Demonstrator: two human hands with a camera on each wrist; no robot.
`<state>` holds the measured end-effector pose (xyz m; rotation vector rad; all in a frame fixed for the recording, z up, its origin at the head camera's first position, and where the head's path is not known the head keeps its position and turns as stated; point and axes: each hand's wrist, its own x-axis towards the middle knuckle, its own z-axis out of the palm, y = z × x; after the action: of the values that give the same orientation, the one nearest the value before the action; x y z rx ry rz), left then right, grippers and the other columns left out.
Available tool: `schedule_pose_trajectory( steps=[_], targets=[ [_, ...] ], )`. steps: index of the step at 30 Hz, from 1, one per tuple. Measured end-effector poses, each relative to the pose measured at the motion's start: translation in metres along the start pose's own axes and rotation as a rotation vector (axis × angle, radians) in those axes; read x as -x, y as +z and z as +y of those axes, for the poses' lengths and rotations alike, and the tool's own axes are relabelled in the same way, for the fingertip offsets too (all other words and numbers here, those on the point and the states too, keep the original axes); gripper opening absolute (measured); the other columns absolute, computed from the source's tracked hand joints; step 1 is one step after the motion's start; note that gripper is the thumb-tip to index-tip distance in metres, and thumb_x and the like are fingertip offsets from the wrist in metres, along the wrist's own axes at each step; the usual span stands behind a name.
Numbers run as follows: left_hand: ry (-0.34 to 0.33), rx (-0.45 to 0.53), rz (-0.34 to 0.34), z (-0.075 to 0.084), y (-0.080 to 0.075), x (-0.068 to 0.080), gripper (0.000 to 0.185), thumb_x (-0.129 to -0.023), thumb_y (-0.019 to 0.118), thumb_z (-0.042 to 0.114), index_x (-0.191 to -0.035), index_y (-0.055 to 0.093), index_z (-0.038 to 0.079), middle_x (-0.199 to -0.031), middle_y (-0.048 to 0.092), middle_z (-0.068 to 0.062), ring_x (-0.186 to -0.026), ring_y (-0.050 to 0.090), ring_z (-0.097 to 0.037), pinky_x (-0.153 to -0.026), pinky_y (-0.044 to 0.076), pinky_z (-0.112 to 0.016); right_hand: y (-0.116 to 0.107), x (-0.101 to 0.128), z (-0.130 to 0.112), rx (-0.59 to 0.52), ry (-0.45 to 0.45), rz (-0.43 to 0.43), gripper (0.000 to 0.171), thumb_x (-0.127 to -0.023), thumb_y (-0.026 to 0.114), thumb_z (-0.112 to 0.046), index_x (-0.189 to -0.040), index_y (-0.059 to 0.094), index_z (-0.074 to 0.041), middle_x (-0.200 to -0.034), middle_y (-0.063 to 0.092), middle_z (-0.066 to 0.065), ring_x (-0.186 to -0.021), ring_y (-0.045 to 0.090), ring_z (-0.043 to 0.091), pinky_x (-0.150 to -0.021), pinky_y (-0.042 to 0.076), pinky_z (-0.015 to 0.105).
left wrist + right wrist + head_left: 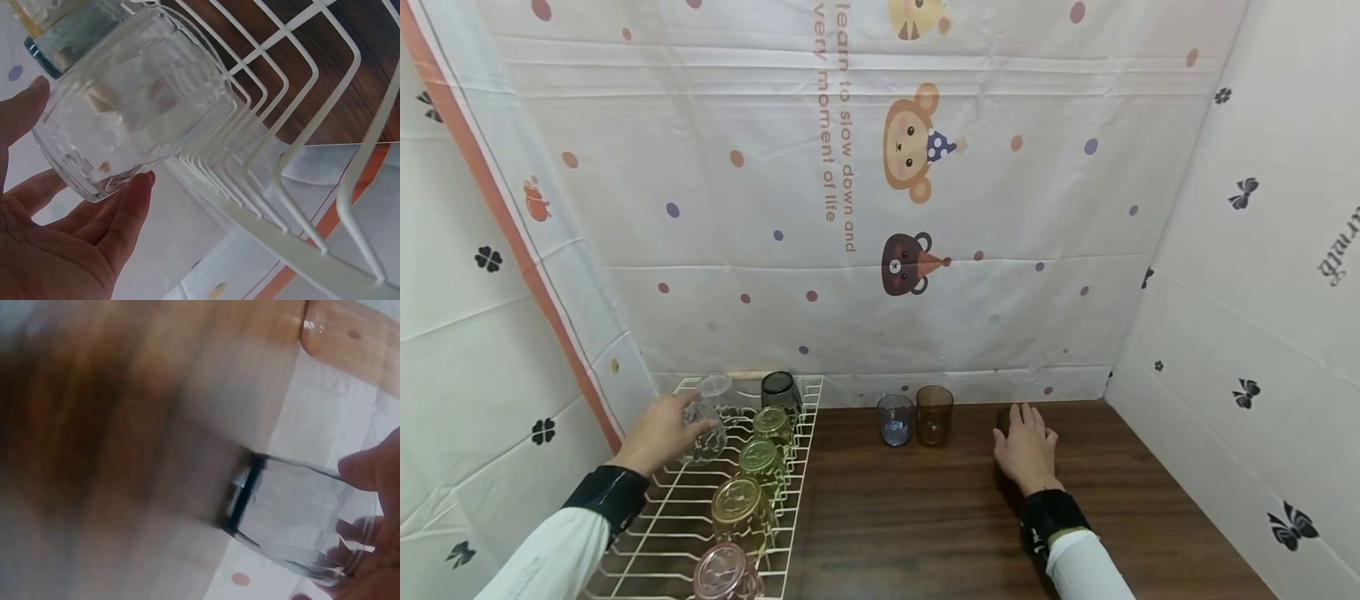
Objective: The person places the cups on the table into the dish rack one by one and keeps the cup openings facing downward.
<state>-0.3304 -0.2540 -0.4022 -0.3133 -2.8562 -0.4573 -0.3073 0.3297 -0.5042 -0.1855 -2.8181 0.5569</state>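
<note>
My left hand (662, 432) grips a clear, faceted drinking glass (156, 94) at the far left of the white wire rack (802, 492). In the left wrist view the thumb lies on one side of this glass and the fingers on the other. Another clear glass (716, 387) stands just behind it on the rack. On the wooden table, my right hand (1028, 450) holds a smoky grey glass (294, 519) near its top, thumb and fingers on opposite sides. From the head view that glass is mostly hidden behind the hand.
A dark glass (781, 392), green and yellow glasses (737, 500) and a pink glass (726, 571) line the rack's right side, bottoms up. A bluish glass (895, 419) and an amber glass (935, 415) stand by the back wall. Printed cloth walls enclose the table (910, 517).
</note>
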Motion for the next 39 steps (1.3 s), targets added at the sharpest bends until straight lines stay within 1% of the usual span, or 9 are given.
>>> schedule_pose_trajectory(
  steps=[4,6,10,16,17,22,27,33,39],
  targets=[
    [-0.048,-0.012,-0.039,-0.001,0.004,-0.003,0.074,-0.096,0.079,0.036,-0.147,0.053,-0.011,-0.138,0.060,-0.043,-0.119,0.063,-0.061,-0.098,0.052,-0.073,-0.005,0.000,0.002,0.012,-0.028,-0.005,0.067,-0.108,0.059,-0.023,-0.159,0.036,0.013,-0.166,0.032,0.039,-0.157,0.030,0.055,-0.118,0.035,0.076],
    [-0.066,-0.014,-0.046,-0.001,0.007,-0.005,0.074,-0.095,0.079,0.035,-0.147,0.053,-0.011,-0.138,0.059,-0.043,-0.121,0.061,-0.062,-0.099,0.052,-0.073,-0.008,0.000,0.001,0.003,-0.034,-0.015,0.067,-0.107,0.061,-0.022,-0.158,0.038,0.014,-0.165,0.034,0.040,-0.156,0.031,0.056,-0.118,0.036,0.076],
    [-0.076,-0.005,-0.038,-0.002,0.010,-0.006,0.071,-0.095,0.080,0.032,-0.146,0.054,-0.011,-0.137,0.060,-0.042,-0.123,0.060,-0.062,-0.100,0.052,-0.073,-0.013,0.000,0.000,-0.019,-0.032,-0.040,0.067,-0.105,0.062,-0.020,-0.157,0.038,0.015,-0.165,0.034,0.040,-0.155,0.032,0.056,-0.121,0.036,0.073],
    [-0.106,0.020,-0.042,-0.007,0.013,-0.005,0.073,-0.095,0.080,0.031,-0.148,0.052,-0.012,-0.137,0.061,-0.042,-0.123,0.061,-0.063,-0.098,0.053,-0.072,-0.014,0.000,-0.001,-0.014,-0.026,-0.069,0.069,-0.105,0.064,-0.021,-0.158,0.037,0.014,-0.165,0.035,0.039,-0.155,0.033,0.055,-0.123,0.037,0.069],
    [-0.107,0.019,-0.040,-0.008,0.014,-0.005,0.073,-0.095,0.080,0.031,-0.148,0.051,-0.012,-0.136,0.061,-0.042,-0.122,0.062,-0.062,-0.098,0.053,-0.072,-0.015,0.001,-0.001,-0.012,-0.026,-0.069,0.069,-0.105,0.065,-0.021,-0.158,0.037,0.014,-0.165,0.035,0.039,-0.154,0.034,0.056,-0.122,0.038,0.069],
    [-0.069,-0.019,-0.015,-0.008,0.018,-0.007,0.070,-0.096,0.078,0.031,-0.145,0.052,-0.012,-0.129,0.063,-0.043,-0.118,0.063,-0.062,-0.097,0.053,-0.071,-0.019,0.000,-0.004,-0.023,-0.008,-0.081,0.070,-0.103,0.067,-0.020,-0.158,0.038,0.014,-0.164,0.036,0.039,-0.150,0.037,0.058,-0.120,0.040,0.069],
    [-0.077,-0.050,-0.008,-0.005,0.019,-0.007,0.069,-0.096,0.078,0.029,-0.144,0.052,-0.013,-0.128,0.061,-0.045,-0.118,0.062,-0.063,-0.097,0.053,-0.071,-0.022,-0.001,-0.006,-0.018,-0.019,-0.090,0.070,-0.101,0.067,-0.018,-0.156,0.039,0.016,-0.161,0.040,0.039,-0.147,0.040,0.059,-0.119,0.041,0.068],
    [-0.109,-0.023,-0.017,-0.005,0.024,-0.008,0.071,-0.096,0.078,0.028,-0.147,0.048,-0.011,-0.131,0.056,-0.048,-0.120,0.059,-0.064,-0.100,0.051,-0.073,-0.023,0.001,-0.005,-0.030,-0.039,-0.098,0.070,-0.099,0.069,-0.014,-0.154,0.039,0.018,-0.157,0.043,0.041,-0.145,0.041,0.061,-0.118,0.043,0.068],
    [-0.100,0.001,-0.012,-0.004,0.024,-0.007,0.073,-0.094,0.079,0.025,-0.149,0.048,-0.009,-0.130,0.054,-0.049,-0.117,0.059,-0.064,-0.098,0.051,-0.075,-0.025,0.000,-0.007,-0.041,-0.049,-0.093,0.071,-0.096,0.072,-0.010,-0.153,0.041,0.018,-0.153,0.045,0.043,-0.140,0.043,0.065,-0.114,0.046,0.069]
  ],
)
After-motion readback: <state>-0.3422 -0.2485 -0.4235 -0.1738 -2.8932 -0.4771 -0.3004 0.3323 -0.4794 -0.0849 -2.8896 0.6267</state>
